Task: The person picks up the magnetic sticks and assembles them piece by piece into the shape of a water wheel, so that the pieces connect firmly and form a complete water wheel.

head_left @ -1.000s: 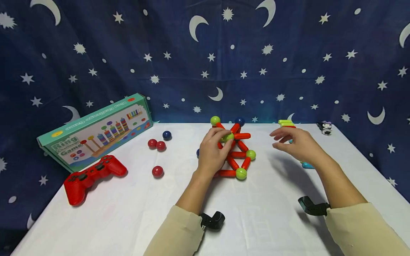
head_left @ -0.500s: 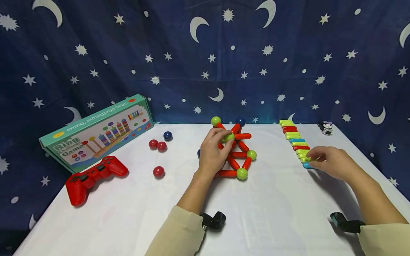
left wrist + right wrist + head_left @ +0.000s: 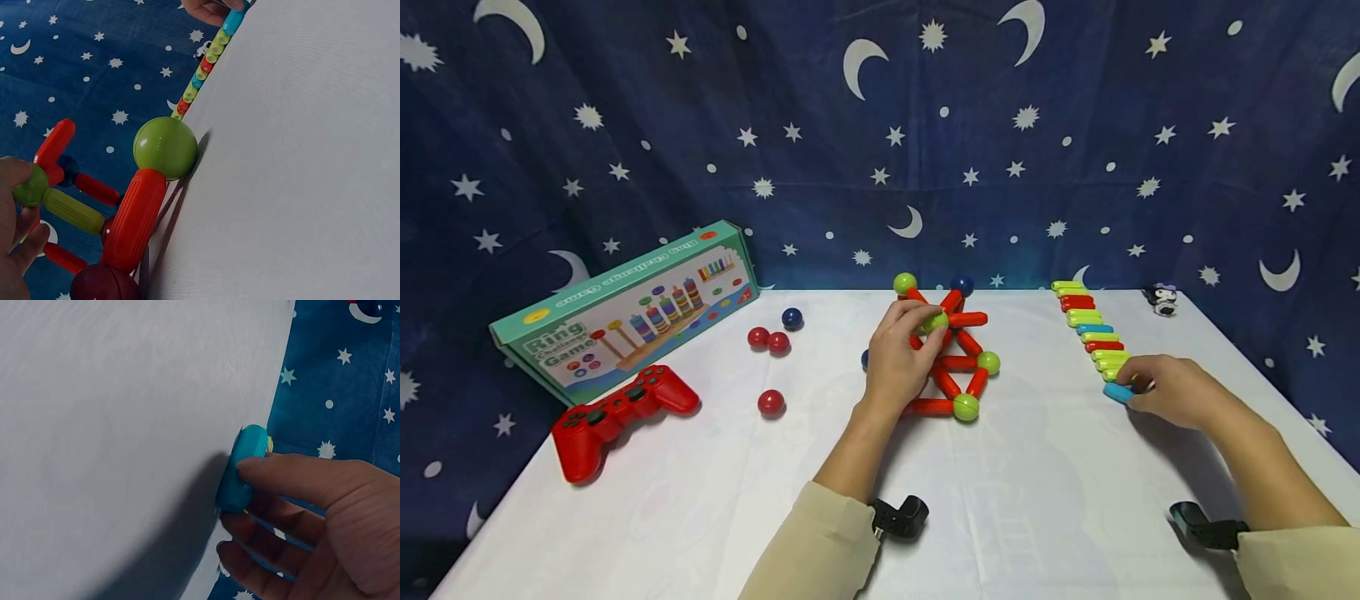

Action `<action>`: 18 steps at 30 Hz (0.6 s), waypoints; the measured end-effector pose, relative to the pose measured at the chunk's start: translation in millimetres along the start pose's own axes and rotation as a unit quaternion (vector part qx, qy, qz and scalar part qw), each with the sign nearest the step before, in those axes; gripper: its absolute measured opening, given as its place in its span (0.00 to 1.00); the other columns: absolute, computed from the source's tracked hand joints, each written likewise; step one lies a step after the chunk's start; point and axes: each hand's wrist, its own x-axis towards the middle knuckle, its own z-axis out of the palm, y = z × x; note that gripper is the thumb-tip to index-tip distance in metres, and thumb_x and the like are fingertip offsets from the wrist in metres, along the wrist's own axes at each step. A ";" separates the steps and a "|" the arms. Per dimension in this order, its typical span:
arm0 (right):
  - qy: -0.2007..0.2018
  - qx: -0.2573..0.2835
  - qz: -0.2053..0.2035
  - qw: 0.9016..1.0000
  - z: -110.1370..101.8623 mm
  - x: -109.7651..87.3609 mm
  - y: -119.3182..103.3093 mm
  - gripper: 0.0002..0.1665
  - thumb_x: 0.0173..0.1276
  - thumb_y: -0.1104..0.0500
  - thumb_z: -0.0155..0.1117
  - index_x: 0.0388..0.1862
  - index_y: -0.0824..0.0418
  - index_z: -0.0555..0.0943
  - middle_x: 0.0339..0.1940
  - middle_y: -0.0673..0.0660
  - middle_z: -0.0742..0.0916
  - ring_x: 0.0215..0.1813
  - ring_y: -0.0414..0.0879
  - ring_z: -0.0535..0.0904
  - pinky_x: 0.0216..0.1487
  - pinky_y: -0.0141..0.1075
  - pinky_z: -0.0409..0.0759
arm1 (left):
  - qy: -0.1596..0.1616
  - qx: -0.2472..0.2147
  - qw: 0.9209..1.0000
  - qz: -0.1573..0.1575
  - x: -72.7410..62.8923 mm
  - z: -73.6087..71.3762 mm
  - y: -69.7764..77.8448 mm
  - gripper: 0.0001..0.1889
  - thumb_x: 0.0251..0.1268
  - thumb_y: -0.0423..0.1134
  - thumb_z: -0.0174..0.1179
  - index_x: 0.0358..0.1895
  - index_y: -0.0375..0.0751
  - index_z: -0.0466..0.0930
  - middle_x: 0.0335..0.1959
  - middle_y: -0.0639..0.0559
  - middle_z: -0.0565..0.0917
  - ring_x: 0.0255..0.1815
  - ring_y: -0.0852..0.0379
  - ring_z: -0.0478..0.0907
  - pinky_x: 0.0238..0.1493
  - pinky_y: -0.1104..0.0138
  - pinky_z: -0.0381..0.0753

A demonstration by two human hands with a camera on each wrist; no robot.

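Observation:
My left hand (image 3: 898,354) pinches a green ball (image 3: 936,322) at the top of a structure of red rods (image 3: 957,363) and balls. In the left wrist view a yellow-green rod (image 3: 74,211) runs from that green ball (image 3: 30,186) into the structure. At the right, my right hand (image 3: 1180,392) holds a blue magnetic rod (image 3: 1117,392) between thumb and fingers, at the near end of a row of coloured rods (image 3: 1100,346). The right wrist view has the thumb lying on this blue rod (image 3: 242,469), close to the tabletop.
Loose red balls (image 3: 771,404) and a dark blue ball (image 3: 792,318) lie left of the structure. Farther left are a red game controller (image 3: 625,417) and a ring game box (image 3: 632,312). A small figurine (image 3: 1163,299) stands at the back right.
My right hand has moved right and down from beside the structure to the row and taken hold of the blue rod, which is now slightly turned. The left hand stays on the green ball.

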 end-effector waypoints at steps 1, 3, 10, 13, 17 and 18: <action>-0.004 0.001 0.000 1.000 0.6 1.2 -2.3 0.20 0.60 0.63 0.73 0.50 0.68 0.83 0.42 0.68 0.86 0.41 0.57 0.78 0.44 0.55 0.81 | -0.001 -0.001 1.000 -0.003 0.0 -0.3 -0.1 0.13 0.68 0.36 0.68 0.54 0.41 0.88 0.52 0.48 0.83 0.54 0.53 0.82 0.56 0.67 0.84; -0.012 0.002 0.000 1.000 1.7 3.2 -7.8 0.21 0.59 0.64 0.73 0.52 0.68 0.82 0.42 0.67 0.86 0.42 0.57 0.78 0.45 0.55 0.81 | -0.005 -0.004 1.000 -0.009 -0.1 -0.4 -0.3 0.13 0.69 0.36 0.68 0.55 0.41 0.88 0.52 0.49 0.83 0.53 0.53 0.82 0.53 0.67 0.85; 0.005 0.056 -0.044 0.997 8.7 9.7 -31.5 0.27 0.67 0.61 0.70 0.64 0.66 0.78 0.47 0.66 0.85 0.44 0.55 0.79 0.42 0.46 0.85 | -0.005 -0.018 1.000 -0.011 1.6 -0.1 1.1 0.14 0.70 0.35 0.67 0.56 0.40 0.87 0.53 0.48 0.82 0.53 0.52 0.82 0.53 0.61 0.86; 0.023 0.113 -0.068 0.991 12.5 14.5 -44.5 0.28 0.69 0.61 0.69 0.67 0.65 0.77 0.51 0.67 0.84 0.47 0.55 0.82 0.41 0.40 0.85 | -0.007 -0.019 1.000 -0.011 1.2 -0.1 1.0 0.14 0.70 0.36 0.67 0.56 0.40 0.87 0.53 0.48 0.82 0.53 0.52 0.83 0.54 0.62 0.86; 0.043 0.183 -0.085 0.979 16.1 23.2 -66.1 0.29 0.72 0.60 0.66 0.70 0.66 0.75 0.57 0.69 0.83 0.53 0.58 0.83 0.44 0.36 0.85 | -0.005 -0.015 1.000 -0.012 0.0 0.1 -0.7 0.13 0.69 0.35 0.67 0.55 0.40 0.87 0.53 0.48 0.83 0.52 0.53 0.83 0.54 0.67 0.85; 0.050 0.194 -0.087 0.976 16.7 25.7 -72.1 0.29 0.73 0.59 0.67 0.70 0.66 0.74 0.58 0.69 0.83 0.54 0.58 0.83 0.45 0.35 0.84 | -0.003 -0.014 1.000 -0.011 -0.3 0.0 -0.9 0.13 0.69 0.35 0.67 0.55 0.40 0.88 0.52 0.48 0.83 0.51 0.53 0.84 0.54 0.69 0.84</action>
